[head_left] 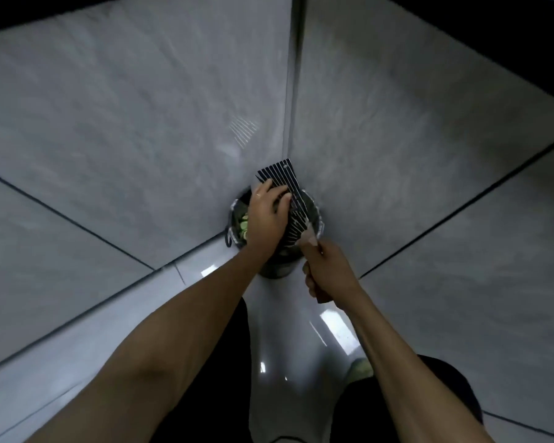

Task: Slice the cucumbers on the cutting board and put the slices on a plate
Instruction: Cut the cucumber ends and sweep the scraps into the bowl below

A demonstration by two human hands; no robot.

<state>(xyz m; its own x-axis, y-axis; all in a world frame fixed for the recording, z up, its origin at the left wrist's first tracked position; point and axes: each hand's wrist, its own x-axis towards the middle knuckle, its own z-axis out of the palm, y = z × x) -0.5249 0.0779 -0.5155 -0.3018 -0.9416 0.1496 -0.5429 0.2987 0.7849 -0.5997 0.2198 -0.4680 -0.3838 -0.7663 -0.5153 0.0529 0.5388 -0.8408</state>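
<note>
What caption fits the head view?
Left hand wipes cleaver, held by right hand, over a bin in a tiled corner.

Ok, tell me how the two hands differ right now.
The left hand lies flat, fingers spread on the cleaver blade; the right hand is curled round the cleaver's handle. The left sits over the bin, the right nearer the body. Both touch the same cleaver.

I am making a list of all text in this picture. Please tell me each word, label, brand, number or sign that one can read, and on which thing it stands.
None: no readable text in the head view.
The cleaver shows only pale stripes across its dark blade, no letters.
The bin under it shows no label.
The grey wall tiles show only glare marks.
The left hand covers part of the blade; the right hand grips its handle.
</note>
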